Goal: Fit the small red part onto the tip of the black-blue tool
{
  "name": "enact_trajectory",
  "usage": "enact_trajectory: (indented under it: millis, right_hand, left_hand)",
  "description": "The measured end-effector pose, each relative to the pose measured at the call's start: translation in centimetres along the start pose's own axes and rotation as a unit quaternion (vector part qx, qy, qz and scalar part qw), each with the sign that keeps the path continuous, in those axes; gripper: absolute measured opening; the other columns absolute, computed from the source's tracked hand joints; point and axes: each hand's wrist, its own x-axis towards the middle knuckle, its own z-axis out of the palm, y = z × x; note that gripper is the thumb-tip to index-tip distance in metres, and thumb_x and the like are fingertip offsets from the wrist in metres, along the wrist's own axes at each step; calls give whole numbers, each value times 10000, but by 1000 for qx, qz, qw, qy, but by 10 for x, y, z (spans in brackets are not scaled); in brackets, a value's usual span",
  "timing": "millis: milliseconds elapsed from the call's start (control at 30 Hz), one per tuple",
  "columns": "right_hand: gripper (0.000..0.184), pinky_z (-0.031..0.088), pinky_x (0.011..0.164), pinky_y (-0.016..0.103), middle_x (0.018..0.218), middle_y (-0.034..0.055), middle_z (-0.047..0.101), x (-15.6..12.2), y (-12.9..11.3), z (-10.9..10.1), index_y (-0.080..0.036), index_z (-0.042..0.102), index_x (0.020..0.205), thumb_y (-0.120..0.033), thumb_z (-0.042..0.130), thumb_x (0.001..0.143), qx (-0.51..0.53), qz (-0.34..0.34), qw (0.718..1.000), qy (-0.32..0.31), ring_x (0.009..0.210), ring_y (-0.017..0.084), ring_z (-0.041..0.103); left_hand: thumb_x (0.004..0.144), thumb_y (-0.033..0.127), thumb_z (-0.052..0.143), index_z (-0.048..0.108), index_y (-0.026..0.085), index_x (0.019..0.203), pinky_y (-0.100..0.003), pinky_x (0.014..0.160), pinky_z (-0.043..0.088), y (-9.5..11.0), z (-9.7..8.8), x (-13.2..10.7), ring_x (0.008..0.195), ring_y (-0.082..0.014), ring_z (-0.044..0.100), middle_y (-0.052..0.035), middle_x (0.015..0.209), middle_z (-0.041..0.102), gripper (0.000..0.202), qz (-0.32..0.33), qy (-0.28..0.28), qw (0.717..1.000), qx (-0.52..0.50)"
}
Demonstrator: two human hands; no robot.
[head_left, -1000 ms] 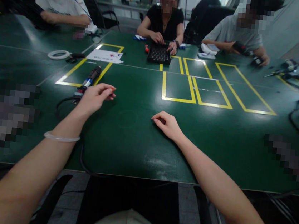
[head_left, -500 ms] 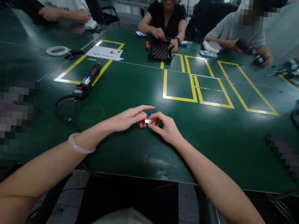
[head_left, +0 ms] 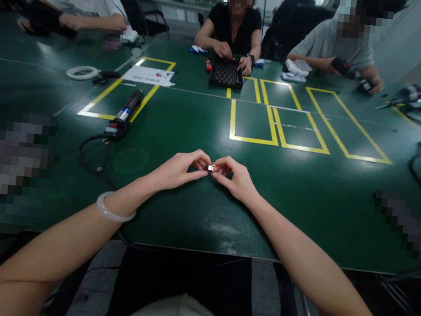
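Observation:
A tiny shiny metallic piece with a reddish end (head_left: 211,168) sits between my fingertips over the green table (head_left: 173,214); it is too small for me to name its kind. My left hand (head_left: 180,171), with a pale bangle (head_left: 115,208) on the wrist, pinches its left side between thumb and fingers. From the other side, my right hand (head_left: 236,180) pinches the reddish end. Both thumbs point inward, and the fingertips of the two hands nearly meet. The fingers partly cover the piece.
A black cylindrical tool (head_left: 126,110) with a cable lies ahead on the left, near a white paper sheet (head_left: 147,75) and a white ring (head_left: 82,72). Yellow tape outlines (head_left: 252,141) mark the table. Across it, a person works at a black tray (head_left: 225,84); others sit either side.
My left index finger, stretched out before, has bent down, and the left thumb and fingers now pinch the small piece. My right hand keeps its hold, nearly still.

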Motion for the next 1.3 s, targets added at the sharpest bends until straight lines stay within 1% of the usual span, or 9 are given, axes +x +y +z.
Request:
enact_trajectory:
  millis: [167,400,567,867,933,1000,1133,1233,1300]
  right_hand:
    - [152,471,678,268,835,7,675,0,-2,0,-194,635,961,-306,680,868,11,34,999,-7,726,135,599]
    - [282,440,668,255,762,6,670,1,-4,0,-174,640,835,-395,530,972,17,78,995,-52,687,121,579]
    - [232,480,682,255,812,-11,672,0,2,2,-200,587,1058,-322,664,877,19,48,998,-25,702,123,600]
    - [112,514,708,277,806,6,683,1,1,3,-200,603,947,-276,643,876,-6,28,1000,-11,723,134,624]
    - [114,513,705,277,812,11,686,1,3,2,-198,609,951,-277,639,873,-4,39,999,-4,728,135,623]
    - [123,509,695,275,810,14,684,1,5,1,-193,615,953,-277,641,866,-2,50,999,2,717,133,616]
    - [129,499,680,269,788,12,670,1,7,0,-185,619,940,-279,647,856,-2,62,998,2,692,127,601]
    - [127,495,674,269,771,8,659,1,7,0,-184,617,931,-282,645,855,-1,65,998,-4,683,126,595]
    - [127,491,669,267,763,5,653,2,7,0,-185,615,928,-283,644,853,-1,67,998,-9,676,125,589]
  left_hand:
    - [955,425,545,615,170,1082,-302,838,500,1,0,0,935,-189,668,-57,1012,707,293,-17,0,1000,14]
    - [1019,434,379,609,179,949,-281,745,432,1,7,3,797,-169,635,-19,840,682,351,-48,-25,996,69]
    - [1004,437,381,597,172,872,-273,730,421,-1,8,3,765,-162,610,-15,797,661,367,-87,-9,995,38]
    - [995,452,381,624,166,845,-278,753,441,-5,6,6,776,-164,624,-26,802,674,404,-106,-32,993,28]
    - [999,473,372,644,171,906,-293,789,453,-13,-8,7,836,-181,637,-40,866,692,417,-123,8,990,69]
    - [995,477,395,658,173,1013,-323,864,457,-27,-32,5,950,-211,632,-64,993,697,403,-154,94,971,159]
    - [945,415,536,537,85,1339,-463,1083,369,-69,-93,-19,1254,-312,478,-166,1358,547,513,-228,274,856,375]
    - [886,446,624,385,53,1456,-531,1063,389,-100,-128,-44,1294,-355,432,-211,1487,412,733,-329,297,795,414]
    - [880,499,619,392,61,1445,-531,988,444,-116,-143,-56,1226,-352,480,-212,1453,438,751,-382,252,794,401]
